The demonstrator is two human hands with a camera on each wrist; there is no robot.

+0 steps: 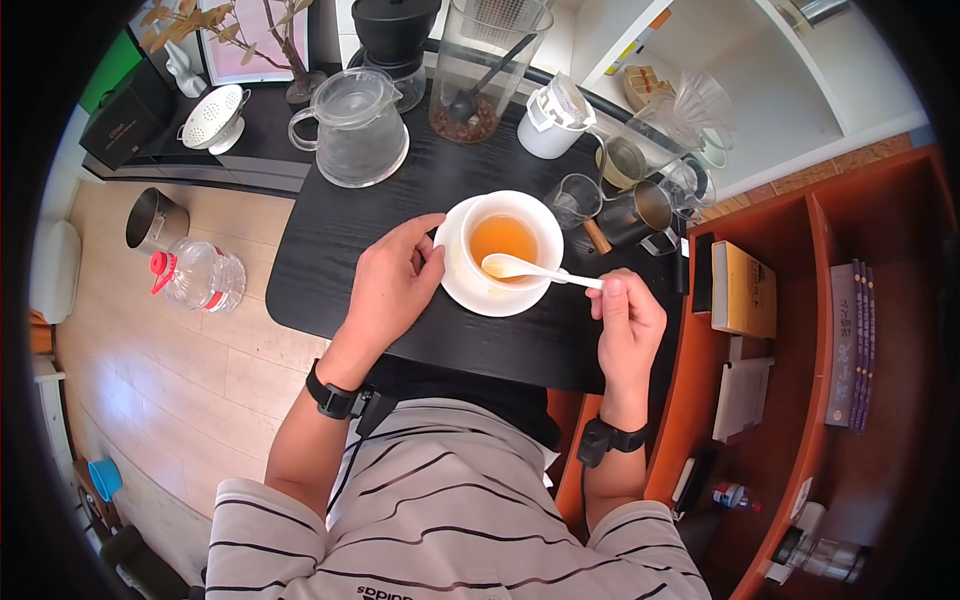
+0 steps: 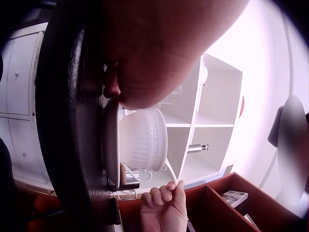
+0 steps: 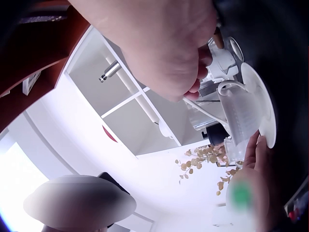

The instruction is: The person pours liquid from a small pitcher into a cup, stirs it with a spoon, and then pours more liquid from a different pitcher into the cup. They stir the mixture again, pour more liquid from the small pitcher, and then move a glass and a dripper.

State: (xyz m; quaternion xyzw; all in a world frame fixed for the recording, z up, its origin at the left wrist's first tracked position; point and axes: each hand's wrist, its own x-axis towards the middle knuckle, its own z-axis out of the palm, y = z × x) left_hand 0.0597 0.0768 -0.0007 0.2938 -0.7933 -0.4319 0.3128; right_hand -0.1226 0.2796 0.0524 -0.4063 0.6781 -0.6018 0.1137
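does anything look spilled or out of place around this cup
Nothing stands out: the white cup sits upright on its saucer, the amber liquid is inside it, no spill shows on the black tabletop, and the spoon slants over it in the right hand.

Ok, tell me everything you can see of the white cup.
The cup is glossy white and looks ceramic, with ribbed sides, a beaded band near the rim and a looped handle on the side nearest the right hand. Partly filled with clear amber liquid, it stands upright on a white saucer. A white spoon, held by that hand, reaches over its rim inside.
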